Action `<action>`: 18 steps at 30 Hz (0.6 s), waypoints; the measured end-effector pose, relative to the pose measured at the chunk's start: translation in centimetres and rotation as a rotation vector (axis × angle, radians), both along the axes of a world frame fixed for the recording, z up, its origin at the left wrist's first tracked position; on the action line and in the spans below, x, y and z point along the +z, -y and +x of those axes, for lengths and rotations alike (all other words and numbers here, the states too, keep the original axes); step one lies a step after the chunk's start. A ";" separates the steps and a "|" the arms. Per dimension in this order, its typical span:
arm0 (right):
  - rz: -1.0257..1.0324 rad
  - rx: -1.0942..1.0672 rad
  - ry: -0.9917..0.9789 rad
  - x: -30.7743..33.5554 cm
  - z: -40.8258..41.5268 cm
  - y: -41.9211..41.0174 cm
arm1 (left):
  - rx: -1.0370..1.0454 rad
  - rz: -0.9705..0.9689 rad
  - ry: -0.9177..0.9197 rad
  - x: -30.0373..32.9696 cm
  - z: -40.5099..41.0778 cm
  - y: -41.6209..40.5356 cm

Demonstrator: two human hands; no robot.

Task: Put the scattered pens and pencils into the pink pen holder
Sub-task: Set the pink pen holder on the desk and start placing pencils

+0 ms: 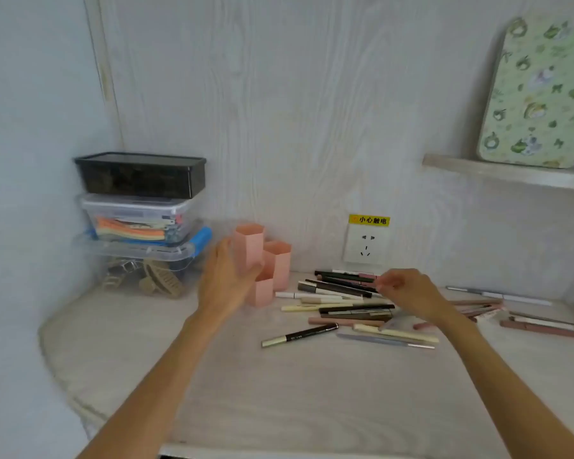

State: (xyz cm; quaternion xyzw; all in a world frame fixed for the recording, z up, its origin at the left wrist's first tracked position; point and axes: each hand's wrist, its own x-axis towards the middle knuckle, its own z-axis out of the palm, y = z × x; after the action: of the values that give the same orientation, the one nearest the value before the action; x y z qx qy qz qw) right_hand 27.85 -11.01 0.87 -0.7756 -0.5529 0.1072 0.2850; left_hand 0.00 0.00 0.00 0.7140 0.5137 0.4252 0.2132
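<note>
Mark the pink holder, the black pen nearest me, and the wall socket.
pink holder point(247, 250): head view, front face of the tallest tube.
black pen point(307, 334): head view, middle of its dark barrel.
wall socket point(365, 244): head view, centre of the white plate.

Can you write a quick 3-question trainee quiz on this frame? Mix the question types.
1. True or false: the pink pen holder already has pens standing in it.
2. Multiple choice: the left hand is (A) lying flat on the desk, (B) at the pen holder's side with fingers spread, (C) lifting the black box.
3. Fill in: the right hand reaches over the pile of pens lying to the ____ of the holder.

Key: 1 false, all three tubes look empty; 2 B; 3 right.
</note>
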 end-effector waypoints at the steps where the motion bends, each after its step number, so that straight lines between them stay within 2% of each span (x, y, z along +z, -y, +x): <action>1: 0.003 0.018 -0.026 -0.8 -0.1 -0.6 | 0.015 0.004 0.036 -0.1 0.4 -0.4; 7: -0.081 0.075 -0.034 -3.1 0.5 -2.6 | -0.014 -0.106 0.149 -2.8 1.9 -3.2; 13: -0.083 0.022 0.086 -3.7 1.5 -3.0 | -0.055 -0.160 0.157 -3.1 1.5 -3.8; 18: -0.038 0.007 0.023 -3.8 0.8 -3.2 | -0.074 -0.161 0.140 -3.7 1.7 -3.3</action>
State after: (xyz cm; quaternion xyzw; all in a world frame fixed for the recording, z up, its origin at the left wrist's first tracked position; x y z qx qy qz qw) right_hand 28.61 -7.85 -2.94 -0.7801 -0.5568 0.1097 0.2634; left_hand 1.68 3.35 -3.74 0.6816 0.5034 0.4230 0.3210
